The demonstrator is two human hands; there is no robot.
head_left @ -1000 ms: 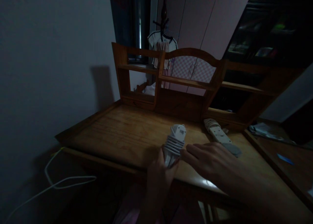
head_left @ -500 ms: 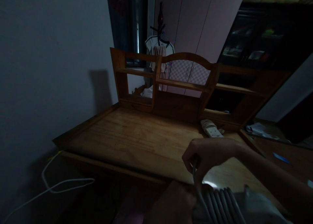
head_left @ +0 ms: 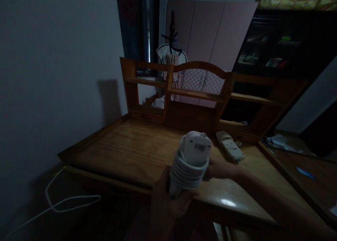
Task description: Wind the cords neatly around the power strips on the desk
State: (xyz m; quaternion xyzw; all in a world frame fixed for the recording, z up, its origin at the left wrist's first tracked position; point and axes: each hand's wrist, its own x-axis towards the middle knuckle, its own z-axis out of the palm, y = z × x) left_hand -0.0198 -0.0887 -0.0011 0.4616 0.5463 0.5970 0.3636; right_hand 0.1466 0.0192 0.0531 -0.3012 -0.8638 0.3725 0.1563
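Observation:
A white power strip [head_left: 197, 149] stands upright above the desk's front part, its cord [head_left: 186, 172] wound around it in several turns. My left hand [head_left: 171, 202] is closed around its lower end. On the strip's right side, my right hand [head_left: 217, 169] is closed, its fingertips partly hidden behind the strip. A small pale piece shows below those fingers, too dark and blurred to name. Farther back on the desk lies a second power strip [head_left: 234, 150], also wrapped in its cord.
The wooden desk [head_left: 142, 146] has a shelf unit [head_left: 196, 91] along its back edge. A loose white cable [head_left: 71, 202] hangs at the left, by the wall. A blue object [head_left: 305, 173] lies on the surface at the right.
The wound power strip has been raised and turned upright from the lower right. My right hand has moved from pulling a cord strand above the coils to the strip's right side.

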